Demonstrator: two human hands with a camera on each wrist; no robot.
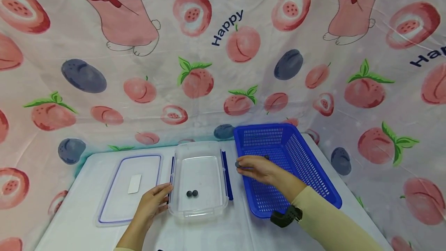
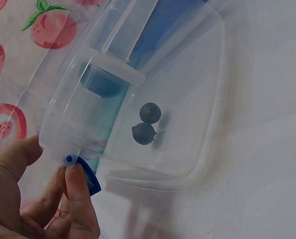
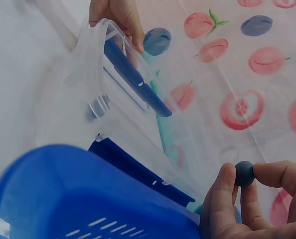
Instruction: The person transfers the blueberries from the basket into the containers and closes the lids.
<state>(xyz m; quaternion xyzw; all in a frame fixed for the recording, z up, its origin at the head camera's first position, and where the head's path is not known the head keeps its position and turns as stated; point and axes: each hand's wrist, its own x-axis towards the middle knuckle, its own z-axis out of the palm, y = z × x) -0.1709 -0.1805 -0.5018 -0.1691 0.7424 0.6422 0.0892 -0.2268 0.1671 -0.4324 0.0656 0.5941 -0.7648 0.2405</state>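
Left hand reaches forward, thumb and fingers gripping the clear box at its left side | I see two dark balls in its near end | right forearm slants inward, right hand over the left rim of the blue basket, pinching another dark ball

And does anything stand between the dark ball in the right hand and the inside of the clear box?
The clear box's right wall and blue latch do; over them, nothing visible, as the lid lies aside.
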